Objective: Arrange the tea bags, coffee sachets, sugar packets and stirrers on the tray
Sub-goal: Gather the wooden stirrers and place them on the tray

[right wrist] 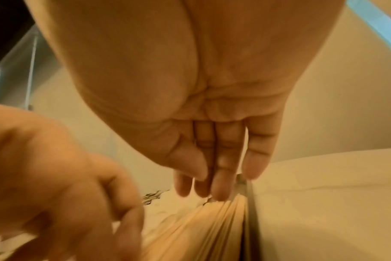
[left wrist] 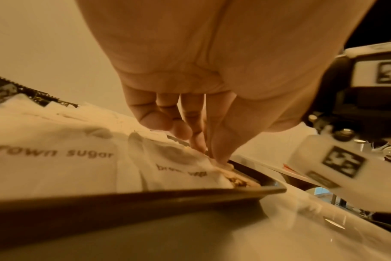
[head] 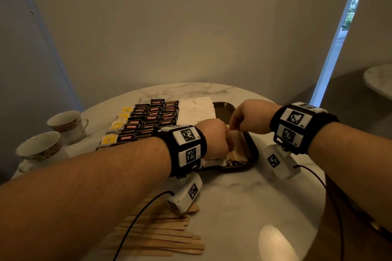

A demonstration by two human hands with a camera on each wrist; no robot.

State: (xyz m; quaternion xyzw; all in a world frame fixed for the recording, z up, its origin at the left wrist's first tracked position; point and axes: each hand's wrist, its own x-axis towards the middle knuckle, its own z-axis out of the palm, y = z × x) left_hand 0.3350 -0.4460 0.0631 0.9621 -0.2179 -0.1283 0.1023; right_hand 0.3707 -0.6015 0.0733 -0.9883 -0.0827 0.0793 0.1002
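Both hands down over the right-hand end of the dark rectangular metal tray (head: pixel 223 110) on the round white marble bench (head: pixel 244 193). Left hand (head: pixel 215 135), fingers extended downward and close together, fingertips (left wrist: pixel 221 159) touching the row of pale wooden stirrers (head: pixel 238 151) lying lengthwise in the tray; not closed around any of them. Right hand (head: pixel 247 117) just beyond, fingers (right wrist: pixel 221 185) straight and side by side, tips resting on the far ends of the same stirrers beside the tray's right wall; relaxed, nothing gripped. White paper sugar packets (left wrist: pixel 56 159) printed "brown sugar" just left of the stirrers, inside the tray. Further left, black Kopiko coffee sachets (head: pixel 152 118) in rows, then yellow-tagged tea bags (head: pixel 115 127) in a column. More wooden stirrers loose (head: pixel 165 237) on the bench near its front edge, outside the tray. Two white gold-patterned teacups (head: pixel 67 122) at the bench's left side.
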